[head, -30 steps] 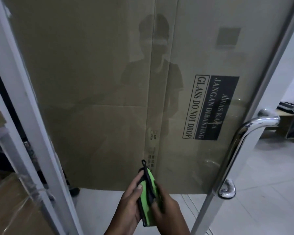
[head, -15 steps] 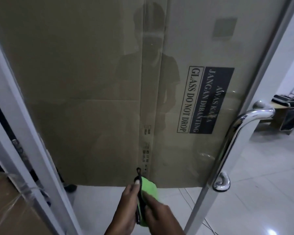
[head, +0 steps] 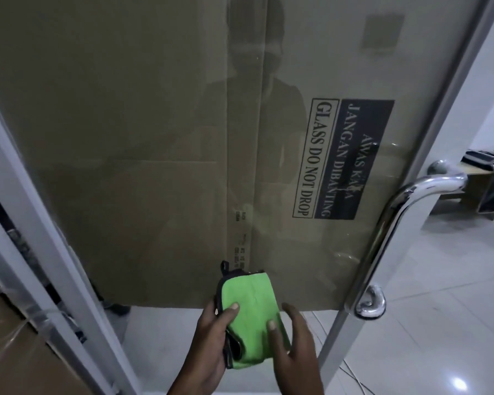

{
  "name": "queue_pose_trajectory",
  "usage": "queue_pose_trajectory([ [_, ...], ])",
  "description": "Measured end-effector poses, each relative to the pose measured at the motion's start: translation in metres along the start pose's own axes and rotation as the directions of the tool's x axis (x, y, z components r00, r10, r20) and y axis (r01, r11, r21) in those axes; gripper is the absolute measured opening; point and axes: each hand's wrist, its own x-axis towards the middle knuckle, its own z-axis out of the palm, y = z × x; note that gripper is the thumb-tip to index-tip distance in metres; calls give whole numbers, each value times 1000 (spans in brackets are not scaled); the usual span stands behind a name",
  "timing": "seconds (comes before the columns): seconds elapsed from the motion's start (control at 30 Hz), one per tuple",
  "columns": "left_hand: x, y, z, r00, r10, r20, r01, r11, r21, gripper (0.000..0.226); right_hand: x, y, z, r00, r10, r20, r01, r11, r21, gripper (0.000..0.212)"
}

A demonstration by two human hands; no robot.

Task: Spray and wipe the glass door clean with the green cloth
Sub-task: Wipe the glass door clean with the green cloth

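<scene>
The glass door (head: 154, 124) fills the view, with brown cardboard behind the pane and a faint reflection of a person in it. A folded green cloth (head: 251, 312) with a black edge lies flat in front of the lower part of the glass. My left hand (head: 208, 343) holds the cloth from its left side, thumb on top. My right hand (head: 293, 346) rests on the cloth's lower right corner, one fingertip pressed on it. No spray bottle is visible.
A chrome pull handle (head: 388, 232) runs down the door's right edge. A white metal frame (head: 49, 252) slants at the left, with a wrapped cardboard box (head: 15, 354) beside it. White tiled floor (head: 445, 295) and a low bench (head: 468, 183) lie to the right.
The cloth was held edge-on between both hands; now it is turned flat, its green face toward me. The view has shifted slightly against the door.
</scene>
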Motion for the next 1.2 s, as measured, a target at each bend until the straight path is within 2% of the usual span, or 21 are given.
queue_pose_trajectory([
  [0.03, 0, -5, 3, 1000, -5, 7, 5, 1000, -27, 32, -5, -2, 1, 995, 12, 100, -17, 999, 45, 51],
  [0.1, 0, -15, 10, 1000, -14, -5, 14, 998, -53, 34, -12, 2, 4, 958, 90, 271, -130, 982, 134, 57],
  [0.23, 6, -31, 5, 992, -34, -119, 29, 999, -45, 31, -12, 15, -11, 938, 93, 335, -150, 977, 151, 43],
  [0.33, 11, -38, -5, 981, 19, -193, 2, 994, 108, 29, -10, 20, -28, 916, 79, 392, -177, 959, 220, 31],
  [0.4, 13, -45, -12, 981, 39, -191, 1, 979, 203, 24, -9, 22, -33, 881, 85, 465, -232, 935, 269, 31],
  [0.47, 14, -53, -17, 981, -3, -194, 40, 981, 188, 20, -11, 25, -33, 847, 105, 520, -303, 901, 310, 33],
  [0.57, 17, -64, -22, 978, -125, -168, 137, 988, 65, 29, -16, 37, -29, 820, 168, 547, -394, 860, 326, 36],
  [0.67, 26, -73, -36, 965, -239, -111, 242, 970, 8, 42, -18, 56, -27, 810, 235, 536, -446, 842, 304, 45],
  [0.73, 36, -80, -48, 957, -276, -87, 280, 959, 45, 47, -18, 74, -24, 827, 336, 451, -490, 823, 286, 56],
  [0.8, 44, -89, -61, 951, -302, -70, 307, 949, 72, 44, -20, 95, -20, 817, 460, 349, -561, 774, 294, 61],
  [0.87, 49, -100, -70, 930, -366, -31, 367, 923, 119, 35, -26, 113, -15, 802, 525, 284, -595, 739, 315, 57],
  [0.93, 49, -117, -81, 889, -459, -6, 452, 873, 182, 31, -36, 128, -9, 796, 558, 234, -605, 722, 336, 53],
  [1.07, 39, -152, -114, 792, -611, 7, 563, 735, 377, 49, -57, 166, 3, 758, 641, 120, -636, 687, 353, 52],
  [1.17, 36, -184, -136, 699, -710, 92, 630, 671, 391, 42, -65, 201, 11, 681, 726, 95, -672, 569, 474, 43],
  [1.2, 35, -197, -140, 688, -720, 87, 650, 666, 367, 36, -66, 212, 14, 652, 751, 106, -676, 511, 531, 36],
])
